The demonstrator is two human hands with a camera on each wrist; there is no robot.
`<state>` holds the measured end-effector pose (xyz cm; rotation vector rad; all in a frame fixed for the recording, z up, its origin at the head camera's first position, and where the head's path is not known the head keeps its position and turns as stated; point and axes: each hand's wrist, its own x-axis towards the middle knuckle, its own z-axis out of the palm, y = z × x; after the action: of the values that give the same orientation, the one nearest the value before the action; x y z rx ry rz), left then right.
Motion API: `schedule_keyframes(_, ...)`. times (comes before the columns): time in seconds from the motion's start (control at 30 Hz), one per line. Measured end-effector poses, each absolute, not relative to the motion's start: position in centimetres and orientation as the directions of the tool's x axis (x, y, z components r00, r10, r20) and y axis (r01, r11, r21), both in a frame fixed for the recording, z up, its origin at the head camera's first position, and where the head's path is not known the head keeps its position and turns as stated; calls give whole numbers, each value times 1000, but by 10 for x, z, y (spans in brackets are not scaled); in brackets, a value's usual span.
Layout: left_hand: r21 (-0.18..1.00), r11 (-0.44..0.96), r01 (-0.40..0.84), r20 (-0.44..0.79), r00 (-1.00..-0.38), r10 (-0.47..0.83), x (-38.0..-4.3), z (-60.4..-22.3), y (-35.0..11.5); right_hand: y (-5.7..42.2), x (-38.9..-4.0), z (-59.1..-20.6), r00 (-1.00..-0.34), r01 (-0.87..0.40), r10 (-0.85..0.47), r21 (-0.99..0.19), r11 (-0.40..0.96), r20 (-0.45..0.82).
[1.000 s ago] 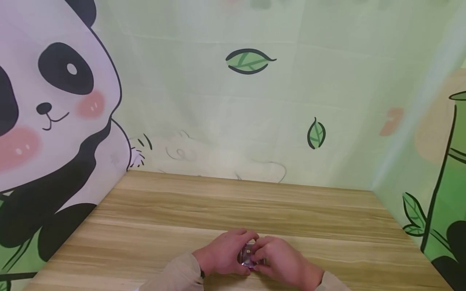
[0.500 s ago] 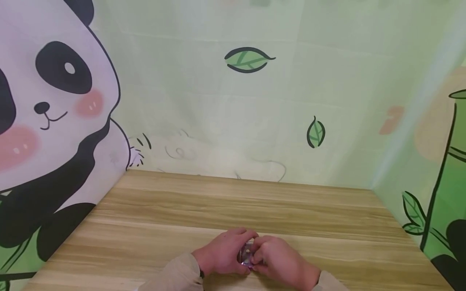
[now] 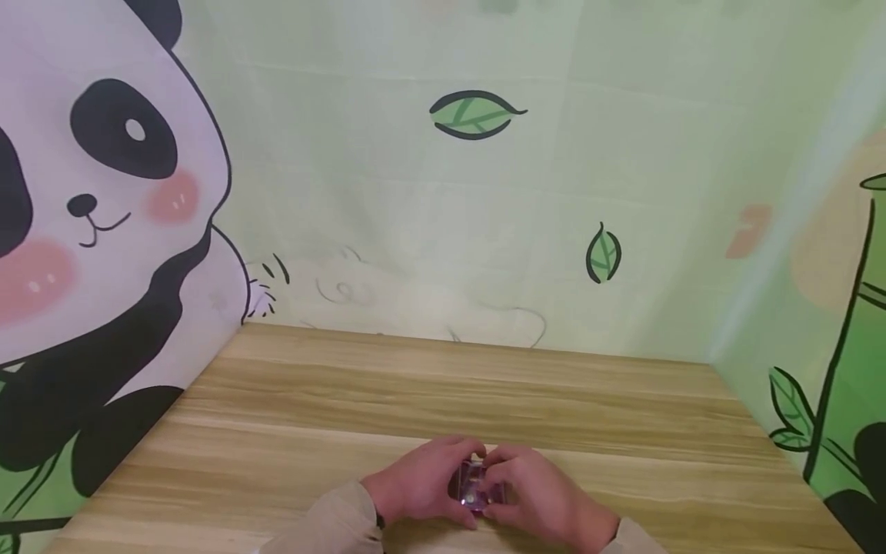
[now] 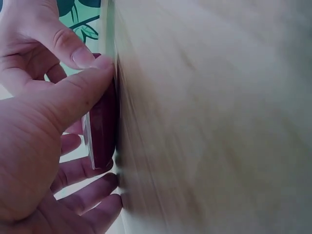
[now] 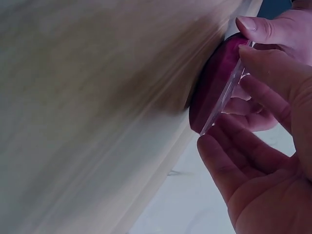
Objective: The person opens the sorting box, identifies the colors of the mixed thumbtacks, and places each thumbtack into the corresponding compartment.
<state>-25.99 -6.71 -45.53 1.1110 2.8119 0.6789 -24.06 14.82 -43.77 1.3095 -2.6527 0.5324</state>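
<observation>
A small, flat purple case [image 3: 474,492] with a clear top lies on the wooden table between both hands. Its dark purple side [image 4: 103,131] and thin transparent upper layer show in the left wrist view. My left hand [image 3: 424,483] grips it from the left, thumb at the near edge and fingers curved round the far side. From the right, my right hand [image 3: 543,492] holds it between thumb and fingers, with fingertips over part of the top. In the right wrist view, a right fingertip meets one corner of the case [image 5: 217,87]. Fingers hide much of its top.
The wood-grain table [image 3: 346,385] stretches back to a pale green cloth backdrop [image 3: 388,192] printed with leaves. A printed panda [image 3: 201,269] covers the left wall, and printed bamboo [image 3: 854,369] the right one.
The right fingers have shifted slightly, uncovering more of the clear top. Bright spots on the case now show in different places. The left hand keeps nearly the same hold.
</observation>
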Motion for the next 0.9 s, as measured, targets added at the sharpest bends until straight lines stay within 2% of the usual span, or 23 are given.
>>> schedule_keyframes(0.3, 422, 602, 678, 127, -702, 701, -269, -453, -75, 158, -246, -441, -627, -779, -719, -271, 566, 301)
schedule_keyframes(0.7, 362, 625, 691, 125, -701, 702, -272, -449, -60, 174, -255, -442, -715, -686, -671, -382, 619, 197)
schedule_keyframes(0.9, 366, 639, 676, 107, -713, 693, -273, -451, -56, 177, -255, -442, -715, -684, -670, -402, 609, 200)
